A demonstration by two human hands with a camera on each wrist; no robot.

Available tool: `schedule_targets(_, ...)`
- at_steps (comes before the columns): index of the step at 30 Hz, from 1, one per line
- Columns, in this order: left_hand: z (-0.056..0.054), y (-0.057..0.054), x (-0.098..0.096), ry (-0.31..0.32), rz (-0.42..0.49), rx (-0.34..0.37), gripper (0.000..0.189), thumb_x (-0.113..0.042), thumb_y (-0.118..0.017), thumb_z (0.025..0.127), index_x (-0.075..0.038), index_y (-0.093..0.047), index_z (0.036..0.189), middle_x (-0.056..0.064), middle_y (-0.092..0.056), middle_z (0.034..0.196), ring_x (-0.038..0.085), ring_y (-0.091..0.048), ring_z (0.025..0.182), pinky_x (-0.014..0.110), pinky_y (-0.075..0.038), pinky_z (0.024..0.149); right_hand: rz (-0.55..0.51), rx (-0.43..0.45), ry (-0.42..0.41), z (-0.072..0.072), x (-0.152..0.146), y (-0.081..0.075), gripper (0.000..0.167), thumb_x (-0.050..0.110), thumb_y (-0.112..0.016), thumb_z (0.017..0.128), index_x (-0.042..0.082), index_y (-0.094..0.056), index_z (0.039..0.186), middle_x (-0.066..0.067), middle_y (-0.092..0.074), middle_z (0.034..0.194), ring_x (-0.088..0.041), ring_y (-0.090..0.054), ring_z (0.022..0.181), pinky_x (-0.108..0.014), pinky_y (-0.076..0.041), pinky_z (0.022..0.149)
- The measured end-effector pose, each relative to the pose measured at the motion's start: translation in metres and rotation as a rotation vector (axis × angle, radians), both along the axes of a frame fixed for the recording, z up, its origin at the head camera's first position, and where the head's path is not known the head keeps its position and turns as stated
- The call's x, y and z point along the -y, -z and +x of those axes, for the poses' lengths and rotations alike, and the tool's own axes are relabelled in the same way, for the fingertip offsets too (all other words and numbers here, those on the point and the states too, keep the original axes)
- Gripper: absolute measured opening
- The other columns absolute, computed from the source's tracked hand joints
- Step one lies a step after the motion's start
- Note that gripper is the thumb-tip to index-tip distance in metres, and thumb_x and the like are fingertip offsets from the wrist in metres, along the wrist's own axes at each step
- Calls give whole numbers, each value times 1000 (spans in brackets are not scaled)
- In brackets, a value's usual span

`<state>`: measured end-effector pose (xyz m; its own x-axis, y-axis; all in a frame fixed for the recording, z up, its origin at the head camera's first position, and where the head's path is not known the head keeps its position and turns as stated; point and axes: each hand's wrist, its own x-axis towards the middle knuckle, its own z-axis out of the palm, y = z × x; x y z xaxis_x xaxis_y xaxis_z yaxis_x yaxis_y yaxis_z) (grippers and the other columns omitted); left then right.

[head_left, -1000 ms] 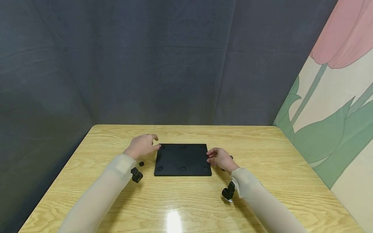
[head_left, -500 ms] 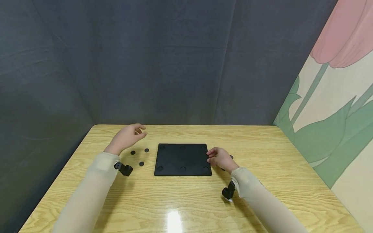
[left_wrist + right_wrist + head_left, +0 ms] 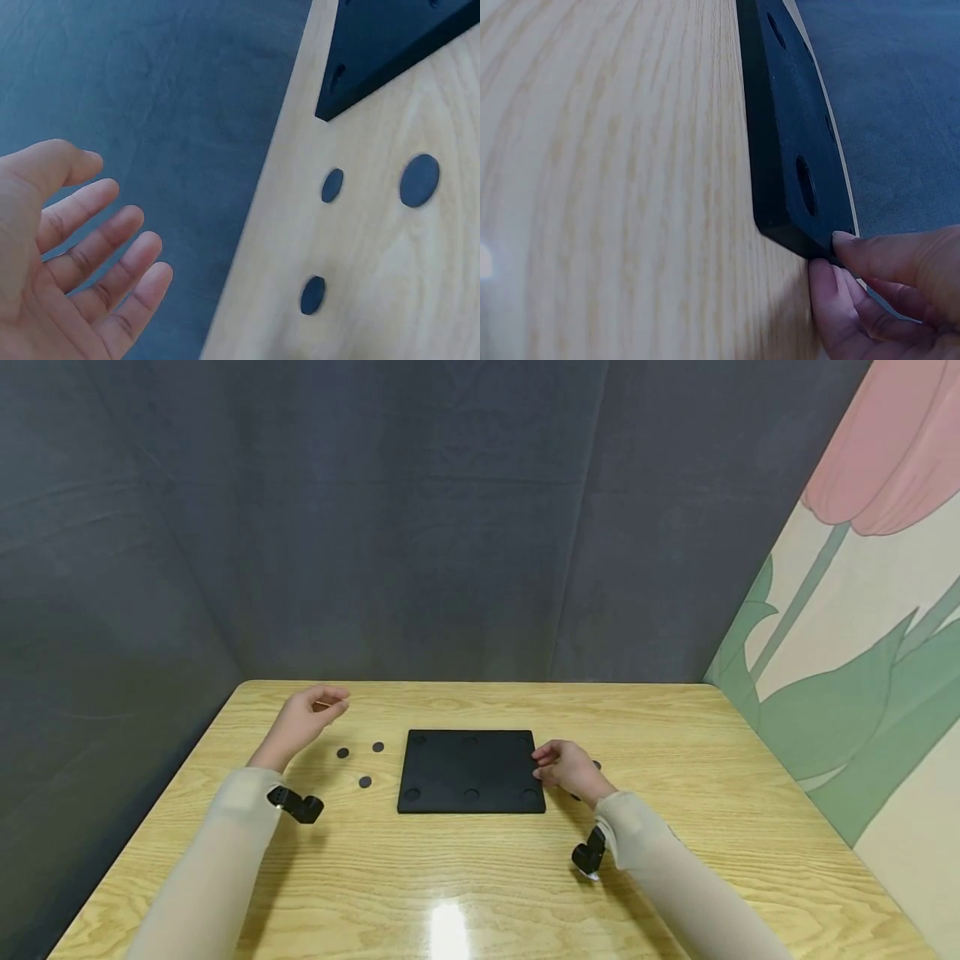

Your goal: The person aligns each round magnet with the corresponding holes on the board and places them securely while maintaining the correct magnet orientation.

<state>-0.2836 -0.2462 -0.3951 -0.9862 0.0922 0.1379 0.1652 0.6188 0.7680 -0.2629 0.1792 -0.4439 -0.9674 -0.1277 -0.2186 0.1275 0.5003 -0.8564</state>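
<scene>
A flat black rectangular board [image 3: 468, 768] lies on the table, with several round recesses along its long edges. My right hand [image 3: 572, 772] pinches the board's right edge; in the right wrist view the thumb [image 3: 885, 255] is on the top face and the fingers are against the side. Off to the left, my left hand [image 3: 306, 714] hovers over the far left of the table with relaxed fingers and nothing in it. Three small black discs lie between that hand and the board: a left disc [image 3: 342, 752], a far disc [image 3: 378, 747] and a near disc [image 3: 365, 782].
Small dark pieces, one of them a disc-like piece [image 3: 597, 765], lie partly hidden behind the right hand. The wooden table [image 3: 465, 860] ends at a dark curtain [image 3: 420, 527] at the back and left. A wall with painted tulips [image 3: 862, 693] stands to the right.
My left hand has moved left, away from the board's far left corner, uncovering the discs on that side. The right hand and the board have stayed put.
</scene>
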Motion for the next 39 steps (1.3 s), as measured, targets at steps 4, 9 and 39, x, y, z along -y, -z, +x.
schedule_targets(4, -1, 10, 6, 9, 25, 31, 38, -32, -56, 99, -5, -59, 125, 16, -62, 120, 29, -57, 105, 37, -49, 86, -11, -1, -4, 0, 0, 1, 28, -9, -64, 86, -6, -58, 113, -18, -58, 103, -20, -63, 83, -32, -57, 74)
schedule_targets(9, -3, 23, 12, 16, 7, 88, 40, -28, -59, 97, -1, -58, 126, 17, -63, 117, 30, -57, 107, 39, -47, 86, -9, -7, -3, 1, 0, 1, 28, -9, -65, 86, -6, -59, 113, -18, -58, 102, -20, -63, 82, -32, -57, 74)
schedule_targets(39, -7, 46, 17, 61, -51, 297, 37, -11, -75, 81, 2, -63, 113, 12, -62, 99, 21, -54, 88, 28, -42, 74, -11, 7, 3, 2, 1, -3, 28, -9, -64, 86, -6, -58, 113, -17, -57, 103, -21, -63, 83, -32, -57, 75)
